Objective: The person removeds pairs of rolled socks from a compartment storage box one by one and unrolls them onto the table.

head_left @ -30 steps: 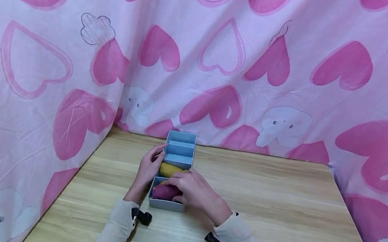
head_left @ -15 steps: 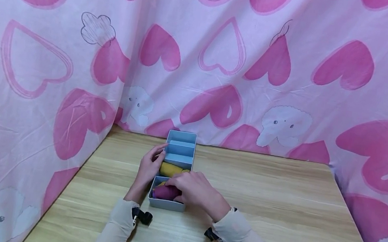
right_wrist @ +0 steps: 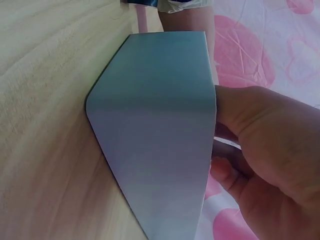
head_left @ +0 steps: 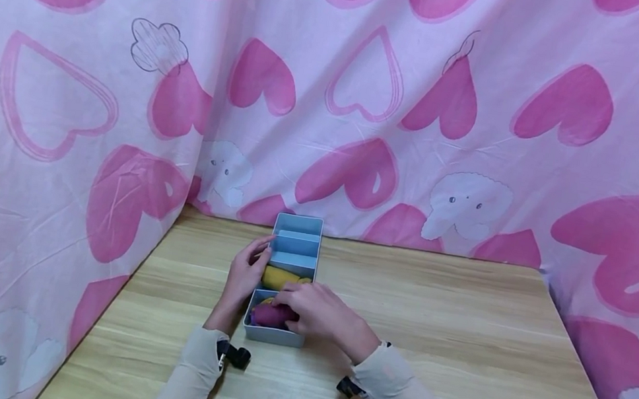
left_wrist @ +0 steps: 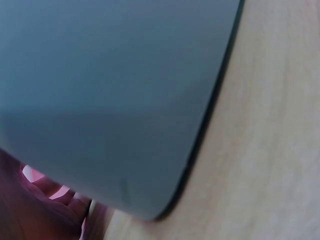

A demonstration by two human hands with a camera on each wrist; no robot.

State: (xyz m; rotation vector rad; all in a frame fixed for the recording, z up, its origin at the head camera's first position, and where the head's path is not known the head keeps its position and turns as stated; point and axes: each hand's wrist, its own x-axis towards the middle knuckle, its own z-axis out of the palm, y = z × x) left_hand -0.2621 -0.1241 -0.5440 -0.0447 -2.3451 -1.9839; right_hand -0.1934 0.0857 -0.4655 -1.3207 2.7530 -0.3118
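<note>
A long blue-grey divided box point(head_left: 273, 336) stands on the table. In its nearest compartment lies a maroon rolled cloth point(head_left: 270, 315), with a bit of yellow showing behind it. My right hand point(head_left: 320, 309) reaches over the box's right rim and holds the maroon roll with thumb and fingers, which hide its right end. A mustard-yellow rolled cloth point(head_left: 281, 279) lies one compartment farther back, partly covered by that hand. Along the left wall my left hand point(head_left: 244, 277) rests with loosely bent fingers touching the box. Box walls block the contents in both wrist views.
The far compartments point(head_left: 296, 246) of the box show bare blue walls. A wooden table point(head_left: 446, 335) extends widely to the right. Pink heart-patterned cloth point(head_left: 362, 92) hangs behind and on both sides, close to the box's far end.
My right hand has shifted very slightly at the maroon rolled cloth, and its wrist has dipped a little. The left hand and the box stay in place.
</note>
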